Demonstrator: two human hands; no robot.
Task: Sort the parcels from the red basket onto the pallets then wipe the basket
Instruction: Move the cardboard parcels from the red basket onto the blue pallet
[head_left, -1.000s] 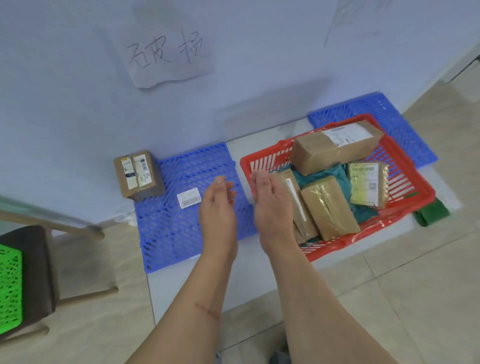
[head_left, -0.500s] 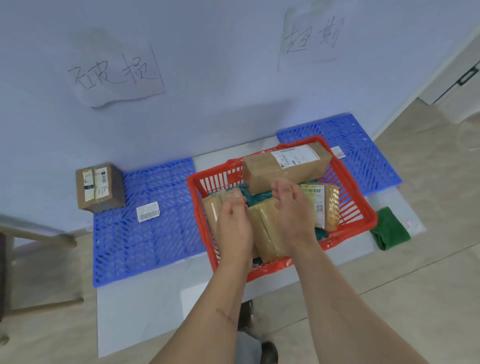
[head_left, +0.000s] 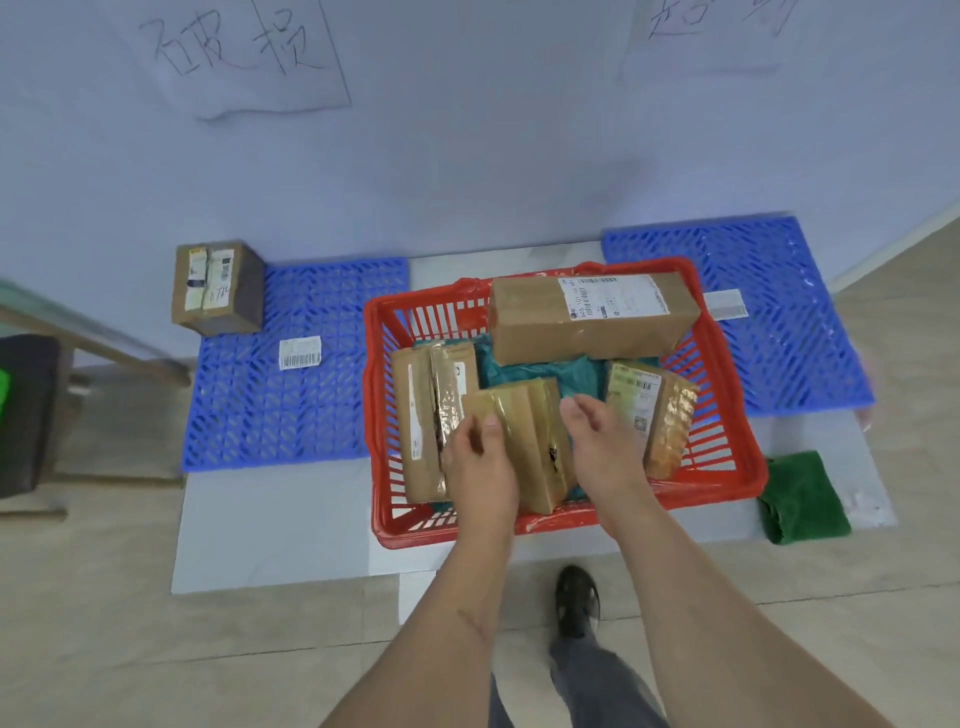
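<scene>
The red basket (head_left: 571, 525) stands on a grey mat between two blue pallets. It holds several brown parcels on a teal bag (head_left: 535, 371). A long box (head_left: 592, 317) lies across the back. A narrow parcel (head_left: 421, 415) sits on the left and a labelled parcel (head_left: 649, 410) on the right. In the middle a tape-wrapped parcel (head_left: 524, 431) is tilted. My left hand (head_left: 483, 467) grips its left edge with the thumb on top. My right hand (head_left: 602, 447) holds its right edge.
The left pallet (head_left: 291, 395) carries a small box (head_left: 215, 286) at its far corner and a loose barcode label (head_left: 300, 353). The right pallet (head_left: 779, 322) holds one white label. A green cloth (head_left: 802, 496) lies right of the basket. A chair (head_left: 31, 410) stands at left.
Both hands moved from over the left pallet to the basket and took hold of the middle tape-wrapped parcel. The view shifted right and closer to the basket.
</scene>
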